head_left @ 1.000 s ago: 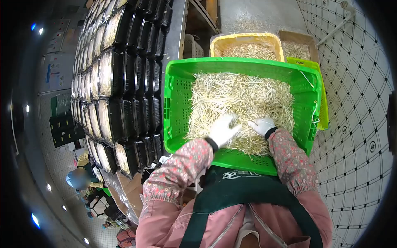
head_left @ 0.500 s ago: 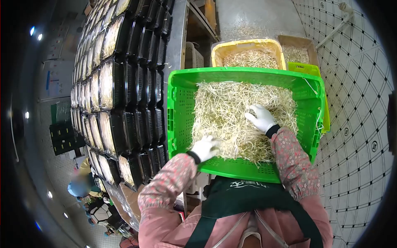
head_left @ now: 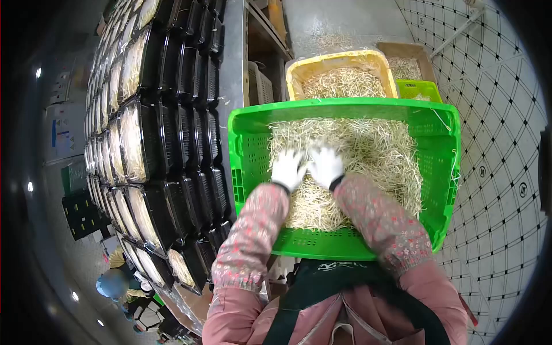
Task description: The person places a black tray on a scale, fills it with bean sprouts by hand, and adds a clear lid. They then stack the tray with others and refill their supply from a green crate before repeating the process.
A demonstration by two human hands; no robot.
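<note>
A large green basket point(head_left: 345, 106) holds a wide heap of pale bean sprouts point(head_left: 379, 167). Both hands wear white gloves and lie on the sprouts, side by side and nearly touching. My left hand point(head_left: 288, 169) is at the left part of the heap, its fingers spread and pointing away from me. Just to its right, my right hand point(head_left: 326, 165) has its fingers apart too, with the tips blurred against the sprouts. Neither hand visibly lifts any sprouts.
Stacked black trays point(head_left: 190, 126) packed with sprouts rise at the left. Beyond the basket are a yellow bin point(head_left: 339, 56) of sprouts, a brown box point(head_left: 426, 60) and a lime-green crate point(head_left: 418, 91). Another person point(head_left: 115, 283) is at the lower left.
My left hand has moved forward from the basket's near-left corner onto the heap. The right hand has moved left, beside it. The camera view has shifted slightly.
</note>
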